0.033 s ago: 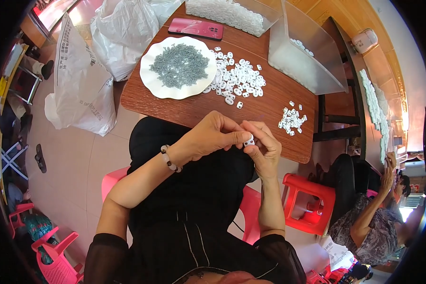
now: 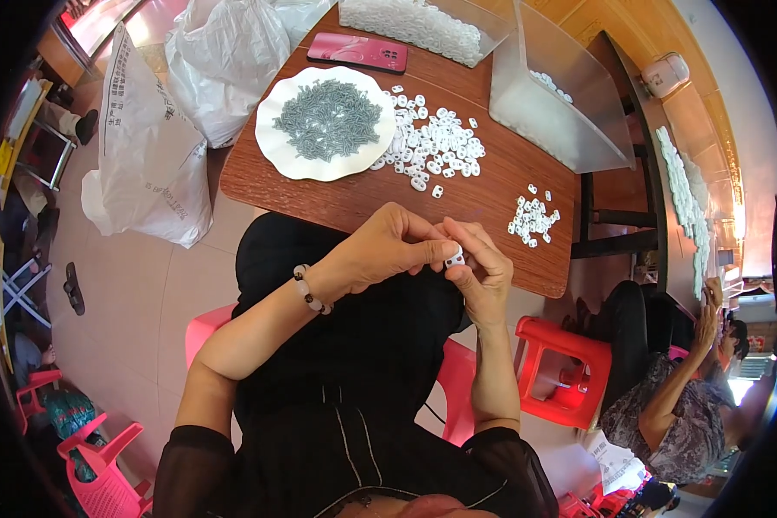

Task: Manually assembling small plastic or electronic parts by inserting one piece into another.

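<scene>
My left hand (image 2: 387, 246) and right hand (image 2: 483, 269) pinch one small white plastic piece (image 2: 454, 256) together, near the brown table's (image 2: 354, 194) edge.

No visible change between frames.

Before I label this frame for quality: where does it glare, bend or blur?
Head view: glare washes out the far right rim beyond the table; the fisheye bends the table's edges and blackens the corners; both hands, left hand and right hand, and the small white piece stay sharp.
</scene>
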`<state>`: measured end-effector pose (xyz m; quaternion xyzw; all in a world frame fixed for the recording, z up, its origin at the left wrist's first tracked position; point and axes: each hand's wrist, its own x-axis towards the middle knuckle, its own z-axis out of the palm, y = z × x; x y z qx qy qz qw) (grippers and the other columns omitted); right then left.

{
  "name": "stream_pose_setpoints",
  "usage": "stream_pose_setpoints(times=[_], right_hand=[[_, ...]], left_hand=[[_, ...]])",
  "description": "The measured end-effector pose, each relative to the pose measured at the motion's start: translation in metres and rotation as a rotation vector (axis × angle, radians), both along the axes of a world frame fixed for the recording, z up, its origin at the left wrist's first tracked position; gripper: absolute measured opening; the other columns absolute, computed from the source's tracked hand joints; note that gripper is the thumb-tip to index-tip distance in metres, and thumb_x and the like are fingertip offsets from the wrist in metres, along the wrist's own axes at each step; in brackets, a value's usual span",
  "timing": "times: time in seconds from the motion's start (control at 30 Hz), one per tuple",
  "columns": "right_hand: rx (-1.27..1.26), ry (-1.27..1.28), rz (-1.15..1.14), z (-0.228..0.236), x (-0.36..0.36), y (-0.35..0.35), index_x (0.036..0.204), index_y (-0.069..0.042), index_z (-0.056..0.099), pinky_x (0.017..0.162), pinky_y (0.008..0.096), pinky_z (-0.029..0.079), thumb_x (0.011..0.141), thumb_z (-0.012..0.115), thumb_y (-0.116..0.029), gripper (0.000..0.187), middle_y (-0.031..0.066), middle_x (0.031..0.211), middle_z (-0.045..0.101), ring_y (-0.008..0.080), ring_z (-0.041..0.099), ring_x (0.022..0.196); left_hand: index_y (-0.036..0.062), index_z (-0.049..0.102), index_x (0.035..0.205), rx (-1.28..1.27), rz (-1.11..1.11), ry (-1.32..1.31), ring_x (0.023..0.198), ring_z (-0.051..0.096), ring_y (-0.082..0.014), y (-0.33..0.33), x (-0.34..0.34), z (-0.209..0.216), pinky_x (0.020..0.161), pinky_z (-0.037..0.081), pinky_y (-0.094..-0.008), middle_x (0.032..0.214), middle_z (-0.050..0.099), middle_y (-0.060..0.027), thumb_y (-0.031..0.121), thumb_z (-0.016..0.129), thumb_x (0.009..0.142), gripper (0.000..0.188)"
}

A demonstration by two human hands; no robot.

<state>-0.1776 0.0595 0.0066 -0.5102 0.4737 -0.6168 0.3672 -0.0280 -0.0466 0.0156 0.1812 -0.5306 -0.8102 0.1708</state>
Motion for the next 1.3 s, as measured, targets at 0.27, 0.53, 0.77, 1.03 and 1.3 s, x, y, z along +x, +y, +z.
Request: stream_pose_setpoints(times=[0.27,0.53,0.77,1.03,1.3], right_hand=[[-0.063,0.131,0.022,-0.001,-0.001,-0.002,0.114,0.002,0.064,0.077,0.0285,0.047,0.080,0.073,-0.027,0.046,0.0139,0.110,0.064,0.0178,0.055,0.092],[-0.044,0.141,-0.005,-0.003,-0.001,0.001,0.112,0.003,0.065,0.074,0.0277,0.048,0.081,0.072,-0.024,0.042,0.0131,0.102,0.066,0.0167,0.055,0.087],[-0.063,0.086,-0.055,-0.008,0.003,0.001,0.111,0.004,0.065,0.068,0.0236,0.047,0.082,0.071,-0.024,0.041,0.0091,0.092,0.064,0.0127,0.057,0.079],[-0.082,0.133,-0.088,-0.009,0.003,0.002,0.108,0.003,0.067,0.067,0.0232,0.047,0.082,0.071,-0.027,0.040,0.0105,0.091,0.066,0.0135,0.058,0.078],[-0.120,0.161,-0.192,-0.011,0.009,0.004,0.103,0.003,0.069,0.063,0.0228,0.046,0.083,0.071,-0.026,0.035,0.0100,0.086,0.067,0.0131,0.059,0.073]], left_hand=[[-0.0008,0.071,0.082,0.037,-0.005,0.054,0.059,0.049,-0.0057,0.003,-0.001,-0.002,0.053,0.038,-0.0191,0.067,0.061,-0.0022,0.020,0.069,0.086,0.021],[-0.0008,0.071,0.081,0.155,-0.006,0.087,0.059,0.047,-0.0062,0.006,-0.001,-0.004,0.053,0.036,-0.0201,0.067,0.059,-0.0016,0.020,0.069,0.086,0.022],[0.0004,0.071,0.078,0.151,0.015,0.077,0.059,0.047,-0.0059,0.009,-0.002,-0.008,0.053,0.036,-0.0202,0.066,0.059,-0.0014,0.020,0.069,0.086,0.021],[0.0009,0.071,0.076,0.226,0.032,0.085,0.058,0.049,-0.0063,0.012,-0.001,-0.003,0.053,0.037,-0.0199,0.065,0.060,-0.0025,0.018,0.069,0.086,0.019],[-0.0001,0.072,0.079,0.208,0.053,0.064,0.058,0.050,-0.0068,0.017,-0.002,-0.002,0.052,0.038,-0.0205,0.064,0.060,-0.0026,0.017,0.070,0.085,0.018]])
